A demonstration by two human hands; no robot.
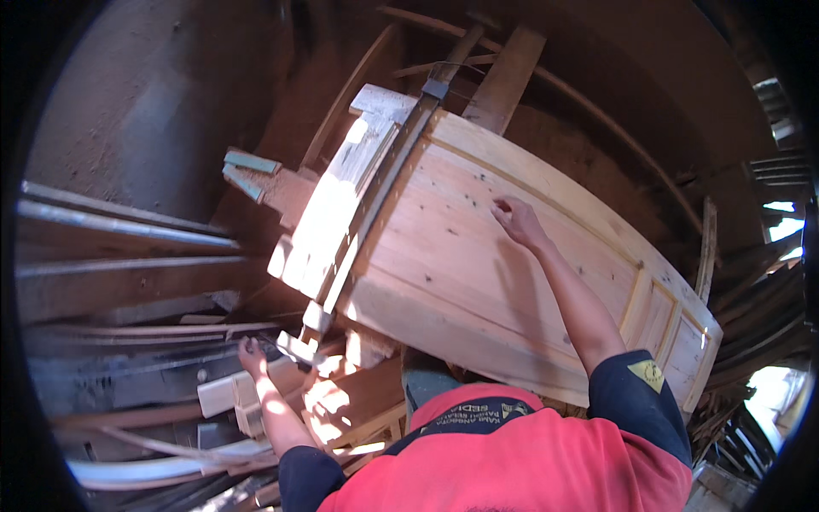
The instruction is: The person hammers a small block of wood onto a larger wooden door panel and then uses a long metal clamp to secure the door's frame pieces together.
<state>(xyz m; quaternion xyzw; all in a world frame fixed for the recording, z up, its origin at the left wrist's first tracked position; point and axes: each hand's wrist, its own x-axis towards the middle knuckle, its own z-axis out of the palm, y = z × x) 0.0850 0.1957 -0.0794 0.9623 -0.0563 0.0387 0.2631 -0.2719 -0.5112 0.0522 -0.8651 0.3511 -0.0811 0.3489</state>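
Loose timber (pixel 128 227) surrounds you; in front lies the panelled door (pixel 465 247), seemingly assembled, its clamp (pixel 378 200) not yet off. Your right hand (pixel 522 224), half-curled above it, holds nothing visible; I cannot tell what your left hand (pixel 253 358) grasps.

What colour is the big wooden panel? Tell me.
Pale pinkish tan with dark spots: the big wooden panel, in the head view.

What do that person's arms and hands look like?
The left hand and right hand wear no gloves, and the forearms are bare. The red T-shirt has short, dark navy sleeves; the right one bears an angular yellow emblem.
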